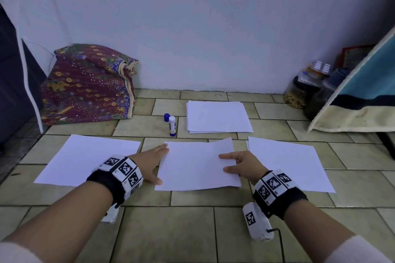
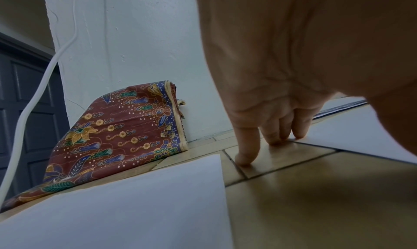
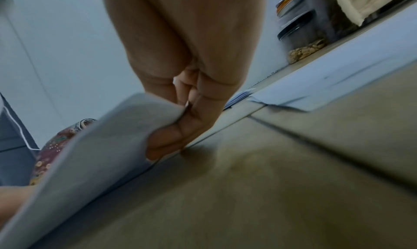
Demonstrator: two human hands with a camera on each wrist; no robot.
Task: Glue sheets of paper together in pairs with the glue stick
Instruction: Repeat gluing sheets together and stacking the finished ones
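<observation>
While our right hand (image 1: 239,163) pinches the right edge of the middle sheet (image 1: 196,166) between thumb and fingers, lifting that edge off the tiled floor (image 1: 192,230), our left hand (image 1: 152,163) lies with straight fingers spread on the tiles, touching the sheet's left edge. From the right wrist the raised edge curls over our thumb (image 3: 171,138); from the left wrist our fingertips (image 2: 244,161) press down on the floor. At nine o'clock of the middle sheet lies a left sheet (image 1: 89,160); at three o'clock lies a right sheet (image 1: 288,164), another edge showing beneath it. At twelve o'clock sits a paper stack (image 1: 218,116), and just beside it, at about eleven o'clock, the glue stick (image 1: 172,126) stands upright, uncapped, its blue cap (image 1: 166,117) touching it behind. A patterned cloth bundle (image 1: 89,83) leans on the wall at ten o'clock; jars (image 1: 303,89) stand at two o'clock.
</observation>
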